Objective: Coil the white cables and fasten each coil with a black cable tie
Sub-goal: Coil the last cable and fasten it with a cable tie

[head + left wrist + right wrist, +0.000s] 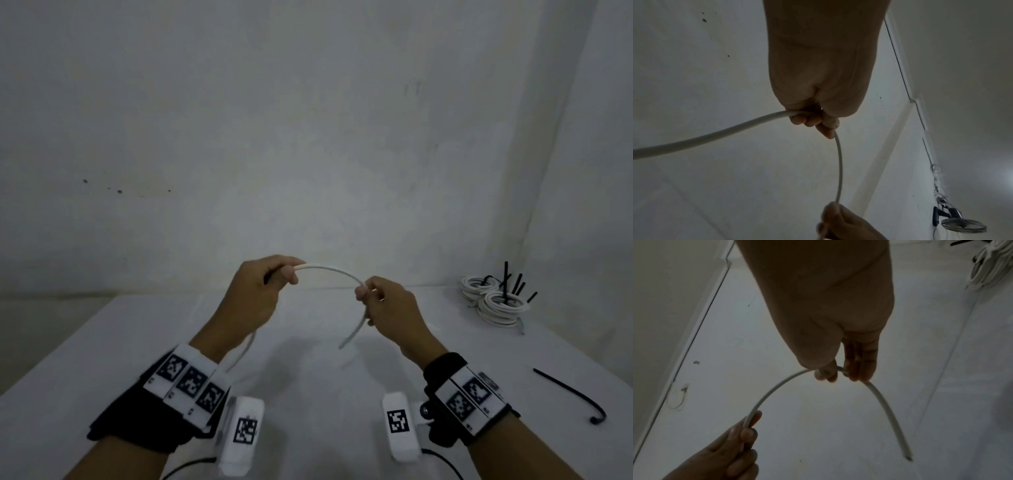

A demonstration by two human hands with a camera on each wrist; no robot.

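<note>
A white cable [330, 270] arches between both hands above the white table [308, 370]. My left hand [274, 274] grips it with curled fingers; the long part runs back under my left wrist [705, 136]. My right hand [368, 296] pinches the cable between thumb and fingers [861, 369]. The cable's short free end [906, 456] hangs down below the right hand. A loose black cable tie [568, 394] with a hooked end lies on the table at the right.
Several coiled white cables [493, 301] with black ties sticking up sit at the table's back right, near the wall corner. A pale wall stands close behind the table. A small fan [962, 225] shows in the left wrist view.
</note>
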